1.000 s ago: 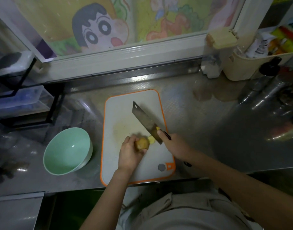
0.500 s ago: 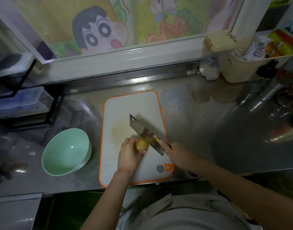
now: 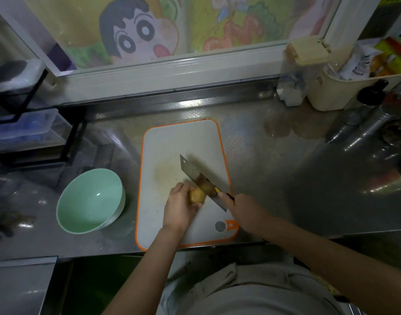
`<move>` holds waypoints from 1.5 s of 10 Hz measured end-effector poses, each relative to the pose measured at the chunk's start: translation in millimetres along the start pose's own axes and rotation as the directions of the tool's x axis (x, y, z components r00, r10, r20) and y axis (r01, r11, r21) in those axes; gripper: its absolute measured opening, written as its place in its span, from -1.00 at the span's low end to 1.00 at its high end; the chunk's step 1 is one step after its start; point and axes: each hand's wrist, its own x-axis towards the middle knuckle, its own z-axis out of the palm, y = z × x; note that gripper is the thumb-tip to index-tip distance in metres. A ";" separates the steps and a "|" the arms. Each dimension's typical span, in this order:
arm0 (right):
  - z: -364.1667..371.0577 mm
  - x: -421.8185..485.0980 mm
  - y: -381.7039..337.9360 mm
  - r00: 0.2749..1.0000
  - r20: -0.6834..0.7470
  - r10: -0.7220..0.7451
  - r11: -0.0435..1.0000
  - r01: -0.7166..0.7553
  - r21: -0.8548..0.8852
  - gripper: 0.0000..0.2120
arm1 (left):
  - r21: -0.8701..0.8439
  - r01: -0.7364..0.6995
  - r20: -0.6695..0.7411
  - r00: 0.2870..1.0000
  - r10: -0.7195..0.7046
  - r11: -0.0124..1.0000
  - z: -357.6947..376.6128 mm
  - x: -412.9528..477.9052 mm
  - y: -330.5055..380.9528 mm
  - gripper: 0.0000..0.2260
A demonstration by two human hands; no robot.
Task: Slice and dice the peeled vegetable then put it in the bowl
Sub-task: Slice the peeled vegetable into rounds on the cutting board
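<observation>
A peeled yellow potato (image 3: 196, 195) lies on the white cutting board (image 3: 172, 142) with an orange rim. My left hand (image 3: 179, 208) grips the potato from the left side. My right hand (image 3: 247, 211) holds the handle of a steel cleaver (image 3: 195, 175), forefinger along its back. The blade stands against the potato's right side, its tip pointing up and left. Cut slices behind the blade are hidden; only their reflection shows on the steel. A pale green bowl (image 3: 90, 201) sits empty on the counter left of the board.
The steel counter (image 3: 285, 169) carries a black wire rack with plastic boxes (image 3: 29, 130) at far left. A cream basket of packets (image 3: 345, 87), a lidded jar (image 3: 297, 71) and metal bottles (image 3: 365, 130) crowd the back right. A window sill runs behind the board.
The cleaver came down from above the board onto the potato and now stands against its right side. The loose slice seen earlier is behind the blade. My left hand kept its grip.
</observation>
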 end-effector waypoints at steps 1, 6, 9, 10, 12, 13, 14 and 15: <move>-1.8 -6.6 -21.5 1.000 0.004 0.010 0.979 -0.009 -0.206 -0.53 | 0.034 -0.044 -0.006 0.999 0.045 0.998 1.1 -1.4 0.2 -0.65; -2.7 -3.6 -11.2 0.999 0.034 -0.011 0.998 0.013 -0.056 -0.42 | -0.008 -0.011 -0.010 1.000 0.011 1.000 -4.7 1.7 2.0 -0.67; -4.0 2.4 -12.6 0.999 0.037 0.019 1.000 -0.019 0.006 -0.52 | 0.024 -0.042 0.050 0.998 0.041 0.999 -6.2 8.7 2.9 -0.63; 1.0 7.2 -25.2 0.999 0.028 0.023 0.999 -0.024 0.030 -0.46 | 0.049 -0.062 0.051 0.997 0.059 0.997 -5.9 6.3 3.5 -0.63; 7.0 19.7 -23.8 0.998 0.000 -0.055 0.988 0.055 -0.142 -0.56 | 0.041 -0.050 0.059 0.997 0.047 0.998 -7.3 5.3 0.8 -0.63; 4.4 5.5 -12.5 1.000 0.025 0.000 0.999 -0.001 0.033 -0.41 | 0.007 -0.015 0.049 0.999 0.015 1.000 -8.4 6.1 -0.3 -0.63; -2.3 -6.3 1.0 0.999 0.027 0.033 0.999 -0.034 0.021 -0.44 | 0.022 -0.023 0.056 0.998 0.022 1.000 -7.7 7.0 -0.2 -0.62; -3.8 -9.7 4.4 0.999 0.042 0.021 1.000 -0.021 0.007 -0.44 | 0.024 -0.042 0.054 0.998 0.041 0.999 -7.5 5.8 -0.4 -0.61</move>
